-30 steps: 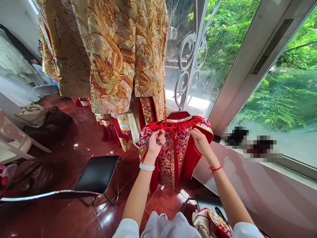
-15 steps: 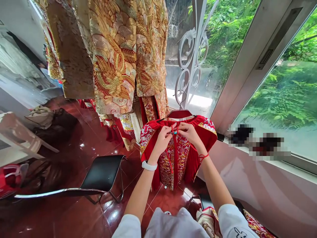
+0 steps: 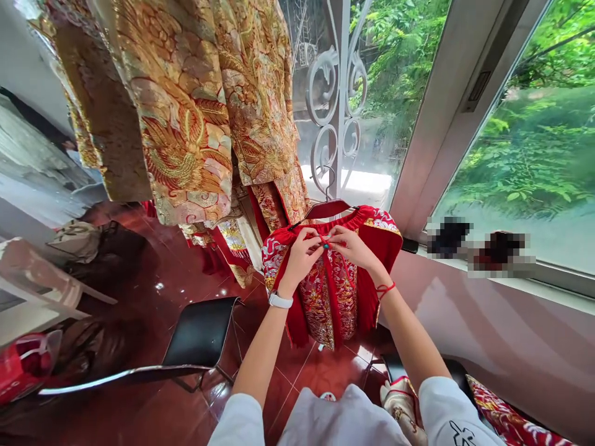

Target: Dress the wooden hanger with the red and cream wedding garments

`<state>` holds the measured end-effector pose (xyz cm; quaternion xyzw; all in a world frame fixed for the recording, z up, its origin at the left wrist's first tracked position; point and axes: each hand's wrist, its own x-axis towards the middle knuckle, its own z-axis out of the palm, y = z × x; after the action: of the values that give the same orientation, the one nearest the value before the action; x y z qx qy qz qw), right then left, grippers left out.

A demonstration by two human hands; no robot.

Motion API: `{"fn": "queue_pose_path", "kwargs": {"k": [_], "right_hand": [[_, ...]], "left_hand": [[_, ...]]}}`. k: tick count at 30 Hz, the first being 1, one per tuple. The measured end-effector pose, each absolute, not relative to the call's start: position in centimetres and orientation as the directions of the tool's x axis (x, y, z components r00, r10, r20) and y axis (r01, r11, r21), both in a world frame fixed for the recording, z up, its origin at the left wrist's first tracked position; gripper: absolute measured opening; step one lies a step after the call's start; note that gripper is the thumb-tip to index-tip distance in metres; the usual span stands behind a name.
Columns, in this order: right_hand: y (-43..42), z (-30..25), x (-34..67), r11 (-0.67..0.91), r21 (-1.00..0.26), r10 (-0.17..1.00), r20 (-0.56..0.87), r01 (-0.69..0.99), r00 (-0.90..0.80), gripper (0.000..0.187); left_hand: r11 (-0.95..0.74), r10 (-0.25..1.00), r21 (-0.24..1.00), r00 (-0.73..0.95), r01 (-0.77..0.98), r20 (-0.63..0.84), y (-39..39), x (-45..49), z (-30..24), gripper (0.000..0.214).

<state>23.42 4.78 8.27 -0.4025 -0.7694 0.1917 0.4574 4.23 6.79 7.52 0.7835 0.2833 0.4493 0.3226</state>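
My two hands meet at the neckline of a red embroidered garment (image 3: 320, 303), which hangs upright on a dark red hanger (image 3: 328, 209) straight in front of me. My left grip (image 3: 300, 259) and my right grip (image 3: 357, 248) are both pinched on a thin red cord (image 3: 325, 238) at the middle of that neckline, fingertips close together, so the exact form of the cord between them is hard to make out. Teal polish shows on my nails. A white wristband (image 3: 281, 301) circles my left wrist, a red string bracelet (image 3: 385, 288) my right. The front of the garment carries silver and gold stitching, with plain red cloth at the sides. The hanger's metal hook rises in front of white scrollwork (image 3: 343, 93) — beyond it, a large window (image 3: 525, 161) looks onto green leaves. To the upper left hang heavy gold robes (image 3: 186, 130), thickly embroidered. Lower left, a black chair (image 3: 199, 331) stands on a shiny red tiled floor (image 3: 153, 406). At the lower right, near my right sleeve, lies more red and gold cloth (image 3: 504, 412).
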Motion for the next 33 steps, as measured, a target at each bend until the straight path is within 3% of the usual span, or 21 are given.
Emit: {"fn": "queue_pose_path", "kwargs": {"k": [7,13,16,19,21,24,26,27,29,31,33], "right_hand": [[4.4,7.1,22.5,0.607,-0.585,0.724,0.686,0.538,-0.071,0.027],[3.6,7.4,24.4,0.543,-0.517,0.675,0.737,0.662,0.021,0.031],[3.8,7.5,26.3,0.474,-0.476,0.681,0.731,0.741,0.034,0.030],[4.0,7.5,26.3,0.467,-0.580,0.710,0.696,0.668,0.108,0.027],[4.0,7.3,25.2,0.490,-0.736,0.763,0.621,0.467,0.178,0.030],[4.0,6.8,23.3,0.401,-0.915,0.907,0.404,0.045,0.122,0.045],[3.9,6.7,23.1,0.317,-0.946,0.948,0.314,-0.065,0.051,0.050],[3.8,6.8,23.4,0.315,-0.949,0.948,0.314,-0.028,0.046,0.050],[3.6,7.2,24.6,0.383,-0.898,0.910,0.407,0.218,0.079,0.046],[3.3,7.9,26.0,0.426,-0.729,0.831,0.549,0.536,0.087,0.038],[2.9,8.3,26.7,0.405,-0.601,0.780,0.620,0.689,0.082,0.031]], "left_hand": [[-0.769,0.639,0.510,0.433,0.385,0.636,7.3,4.9,8.3,0.010],[-0.786,0.607,0.352,0.527,0.508,0.595,7.4,2.8,8.6,0.021],[-0.786,0.612,0.335,0.575,0.519,0.543,7.4,0.9,8.6,0.026],[-0.749,0.661,0.448,0.516,0.487,0.544,6.9,0.6,8.6,0.022],[-0.682,0.730,0.626,0.406,0.377,0.550,6.4,1.4,8.4,0.013],[-0.393,0.856,0.920,0.360,-0.016,0.372,5.7,3.2,7.7,0.016],[-0.137,0.864,0.961,0.446,-0.241,0.235,5.6,3.9,7.2,0.029],[-0.062,0.848,0.956,0.489,-0.288,0.203,5.6,3.9,7.0,0.032],[-0.056,0.823,0.965,0.536,-0.257,0.190,5.7,3.5,6.9,0.033],[-0.169,0.813,0.978,0.543,-0.123,0.209,5.7,2.7,7.0,0.030],[-0.308,0.823,0.951,0.509,0.023,0.254,5.5,2.1,7.4,0.023]]}}
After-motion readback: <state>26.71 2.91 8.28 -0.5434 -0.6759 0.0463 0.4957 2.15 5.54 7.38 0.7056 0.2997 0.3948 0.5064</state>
